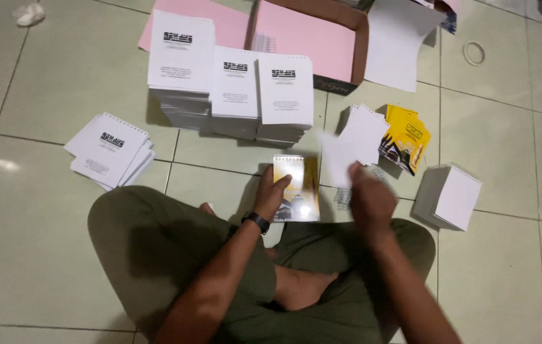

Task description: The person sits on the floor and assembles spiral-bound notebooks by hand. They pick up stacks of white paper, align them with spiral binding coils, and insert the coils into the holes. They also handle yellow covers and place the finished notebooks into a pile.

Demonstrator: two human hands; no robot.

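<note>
Your left hand (274, 191) lies flat on the yellow-covered notepad (296, 188), fingers spread over its near left part, pinning it to the floor (28, 223) just in front of your crossed legs. Your right hand (368, 194) is blurred with motion; it looks to be pinching a white sheet (338, 159) at its near edge, though I cannot tell the grip for sure.

To do this well, I'd judge you should keep the left palm pressing steadily so the notepad does not slide on the smooth tiles, and square the white sheet to the spiral edge at the far end before letting it settle. Take one sheet only; the fanned white sheets (365, 130) just beyond your right hand could easily come up two at a time.

Right of those lie the yellow covers (408, 137), partly tucked under the white ones, so a careless reach may scatter both. A white block of pads (452, 197) sits near your right knee, close to where your elbow swings. At the far side stand three tall stacks of printed pads (232, 83), with a brown box (312, 35) lined in pink behind them. A smaller loose stack (110, 150) lies to the left, and a tape ring (473, 53) at the far right, both well apart from your work.
</note>
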